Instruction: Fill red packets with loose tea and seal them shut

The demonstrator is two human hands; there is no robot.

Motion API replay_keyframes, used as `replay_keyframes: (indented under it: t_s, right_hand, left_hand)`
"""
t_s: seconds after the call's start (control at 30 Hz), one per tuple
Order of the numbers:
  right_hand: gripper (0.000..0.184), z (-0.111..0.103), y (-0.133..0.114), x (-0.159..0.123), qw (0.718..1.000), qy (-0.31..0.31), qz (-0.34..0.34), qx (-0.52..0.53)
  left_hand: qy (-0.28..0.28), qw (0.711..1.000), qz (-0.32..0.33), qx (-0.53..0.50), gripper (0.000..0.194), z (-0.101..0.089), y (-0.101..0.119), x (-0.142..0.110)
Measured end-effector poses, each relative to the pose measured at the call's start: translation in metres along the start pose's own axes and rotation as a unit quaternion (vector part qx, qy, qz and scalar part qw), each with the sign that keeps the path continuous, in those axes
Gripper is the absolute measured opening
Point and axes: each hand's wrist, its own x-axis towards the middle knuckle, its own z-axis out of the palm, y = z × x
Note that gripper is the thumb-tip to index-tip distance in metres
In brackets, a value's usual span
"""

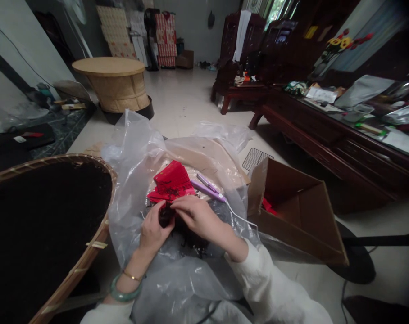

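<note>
Dark bundle (165, 215): lower centre of frame, below the red packets (173, 178). Our left hand (155, 228) grasps it; our right hand (198, 217) pinches at its upper edge. Purple straightener (208, 189) lies just right of the packets.

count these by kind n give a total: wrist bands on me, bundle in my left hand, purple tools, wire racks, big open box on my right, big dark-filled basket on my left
wrist bands (green bangle, gold bracelet): 2
dark bundle in left hand: 1
purple tool: 1
wire rack: 1
open box: 1
basket: 1
total: 7
</note>
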Motion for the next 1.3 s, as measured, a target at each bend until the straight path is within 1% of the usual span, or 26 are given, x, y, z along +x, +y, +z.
replay_keyframes:
  t_s: [0.13, 0.2, 0.3, 0.4, 0.47, 0.5, 0.53, 0.57, 0.63, 0.7, 0.73, 0.77, 0.8, 0.83, 0.9, 1.0, 1.1, 1.2, 1.3]
  right_hand:
    - [0.02, 0.011, -0.001, -0.003, 0.998, -0.024, -0.021, -0.06]
    - [0.02, 0.018, -0.004, -0.004, 0.998, -0.033, -0.023, -0.057]
    - [0.023, 0.022, -0.004, -0.006, 0.999, -0.031, -0.018, -0.026]
    - [0.025, 0.013, 0.005, -0.01, 1.0, 0.02, -0.011, 0.015]
    - [0.025, 0.003, 0.015, -0.014, 0.998, 0.061, 0.017, 0.019]
    - [0.025, -0.002, 0.021, -0.017, 0.997, 0.067, 0.041, 0.007]
    - [0.024, -0.005, 0.026, -0.019, 0.996, 0.058, 0.069, -0.014]
    - [0.023, -0.006, 0.03, -0.022, 0.994, 0.031, 0.101, -0.041]
    - [0.027, -0.001, 0.035, -0.026, 0.981, -0.056, 0.161, -0.095]
    - [0.046, 0.012, 0.035, -0.029, 0.957, -0.143, 0.209, -0.138]
    - [0.058, 0.021, 0.033, -0.03, 0.945, -0.172, 0.228, -0.156]
    - [0.067, 0.03, 0.032, -0.03, 0.935, -0.19, 0.242, -0.174]
    - [0.072, 0.038, 0.03, -0.03, 0.929, -0.199, 0.249, -0.191]
    - [0.071, 0.045, 0.028, -0.03, 0.925, -0.202, 0.249, -0.203]
    - [0.062, 0.055, 0.028, -0.029, 0.928, -0.206, 0.231, -0.208]
    - [0.044, 0.056, 0.036, -0.029, 0.946, -0.19, 0.198, -0.169]
    - [0.028, 0.05, 0.051, -0.031, 0.967, -0.145, 0.187, -0.097]
    - [0.025, 0.043, 0.069, -0.034, 0.974, -0.104, 0.199, -0.005]
    - [0.022, 0.031, 0.081, -0.036, 0.969, -0.048, 0.224, 0.093]
  left_hand:
    - [-0.013, 1.0, -0.016, -0.012, 0.053, 0.003, 0.002, -0.004]
    - [-0.007, 1.0, -0.026, -0.005, 0.053, 0.005, 0.003, -0.006]
    - [0.006, 1.0, -0.029, 0.002, 0.045, 0.005, 0.005, -0.007]
    - [0.013, 1.0, -0.017, 0.004, 0.043, 0.002, 0.006, -0.005]
    - [0.019, 1.0, -0.016, 0.009, 0.043, -0.001, 0.007, -0.003]
    - [0.024, 1.0, -0.016, 0.012, 0.043, -0.002, 0.007, -0.003]
    - [0.029, 0.999, -0.015, 0.014, 0.043, -0.003, 0.007, -0.002]
    - [0.033, 0.999, -0.01, 0.016, 0.043, -0.004, 0.008, -0.001]
    - [0.036, 0.999, 0.006, 0.011, 0.043, -0.005, 0.009, 0.001]
    - [0.042, 0.999, 0.016, 0.005, 0.048, -0.005, 0.009, 0.002]
    - [0.047, 0.999, 0.021, 0.004, 0.053, -0.005, 0.009, 0.002]
    - [0.052, 0.998, 0.029, 0.007, 0.058, -0.005, 0.009, 0.002]
    - [0.055, 0.998, 0.04, 0.013, 0.063, -0.006, 0.009, 0.002]
    - [0.056, 0.997, 0.053, 0.022, 0.065, -0.006, 0.009, 0.002]
    - [0.045, 0.995, 0.074, 0.046, 0.059, -0.008, 0.009, 0.002]
    - [0.011, 0.994, 0.085, 0.069, 0.044, -0.014, 0.009, 0.006]
    - [-0.027, 0.993, 0.093, 0.072, 0.041, -0.024, 0.01, 0.012]
    - [-0.077, 0.99, 0.094, 0.073, 0.032, -0.036, 0.01, 0.019]
    - [-0.109, 0.986, 0.111, 0.066, 0.025, -0.045, 0.007, 0.024]
